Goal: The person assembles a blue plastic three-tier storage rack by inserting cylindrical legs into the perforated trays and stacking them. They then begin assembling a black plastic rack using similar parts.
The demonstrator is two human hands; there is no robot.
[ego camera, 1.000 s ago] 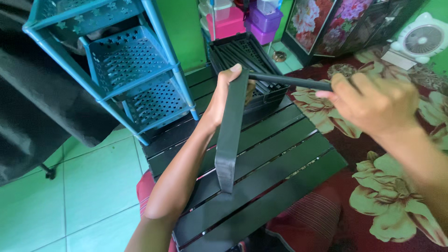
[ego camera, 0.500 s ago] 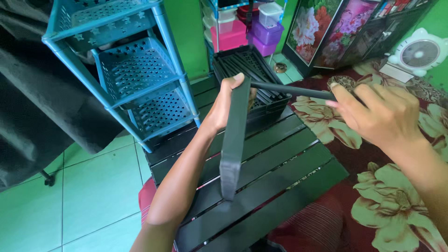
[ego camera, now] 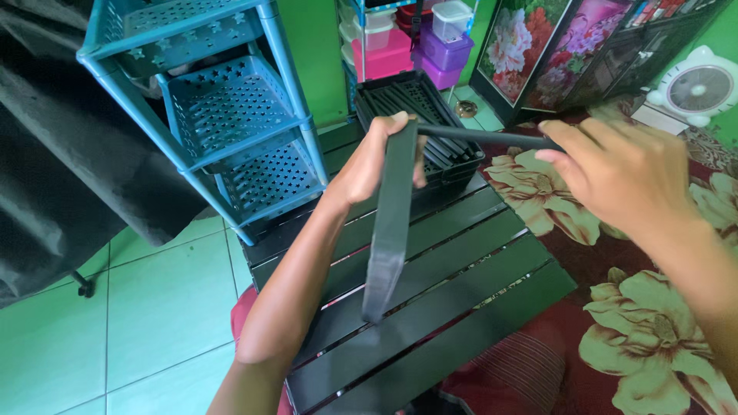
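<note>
Black panel (ego camera: 390,223) upright in left hand (ego camera: 374,161), right hand (ego camera: 623,173) gripping rod (ego camera: 484,137).

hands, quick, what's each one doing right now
Left hand: closed around the top of the upright black slat.
Right hand: closed on the end of the thin black rod, which reaches to the slat's top.
</note>
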